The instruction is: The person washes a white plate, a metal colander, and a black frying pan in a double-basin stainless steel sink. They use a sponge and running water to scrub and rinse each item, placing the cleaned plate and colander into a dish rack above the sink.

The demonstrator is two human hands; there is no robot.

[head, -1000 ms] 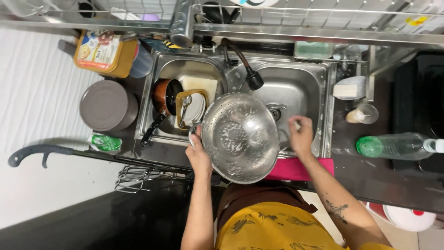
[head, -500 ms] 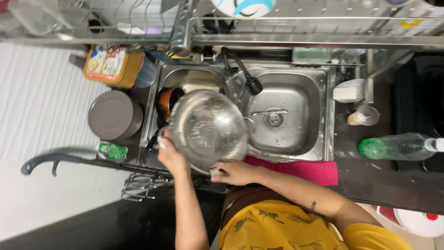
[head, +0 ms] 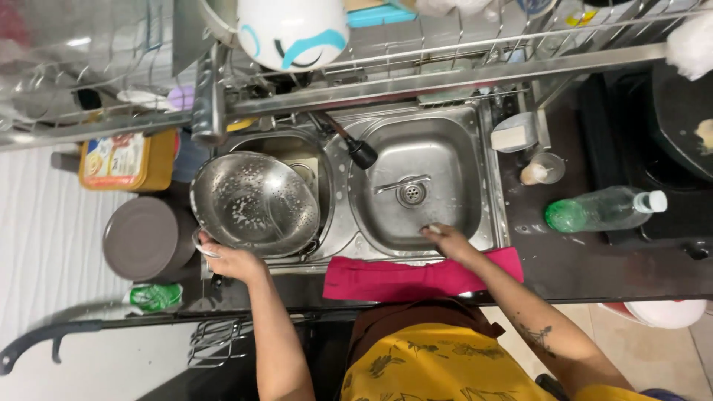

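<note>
Left hand (head: 230, 260): fingers curled closed over the near rim of a large steel bowl (head: 252, 202), gripping it. The bowl sits tilted over the left basin (head: 316, 160) of a double sink, its inside wet and flecked with suds.

Right hand (head: 445, 239): reaching into the right basin (head: 423, 148) at its near edge, fingers bunched together around something small and pale; what it is cannot be told.

A faucet head (head: 362, 154) hangs between the basins. A pink cloth (head: 394, 278) lies along the near counter edge. A clear bottle (head: 601, 209) with green base lies on the right counter. A round grey lid (head: 141, 238) sits left of the bowl.
</note>
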